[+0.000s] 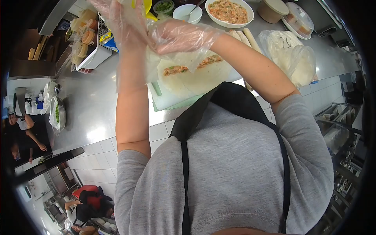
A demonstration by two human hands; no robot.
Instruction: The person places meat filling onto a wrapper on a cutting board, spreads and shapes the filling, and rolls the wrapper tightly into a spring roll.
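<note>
Steel counter [90, 105]: filling strip [176, 70] on wrapper [186, 84], atop board [174, 102]; long axis left-right, right end farther. Plastic-gloved left hand [127, 19], right hand [178, 36] close together above; finger grip: can't tell.

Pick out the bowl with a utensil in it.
The small white bowl, between the chopped greens and the larger bowl of pinkish mixture; only it shows a handle.

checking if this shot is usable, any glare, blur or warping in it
Head view: strong fisheye bowing, with edges falling to black; head view: white glare on the steel counter, lower left; head view: left hand and right hand look hazy under shiny plastic, whether also motion-blurred I cannot tell
</note>
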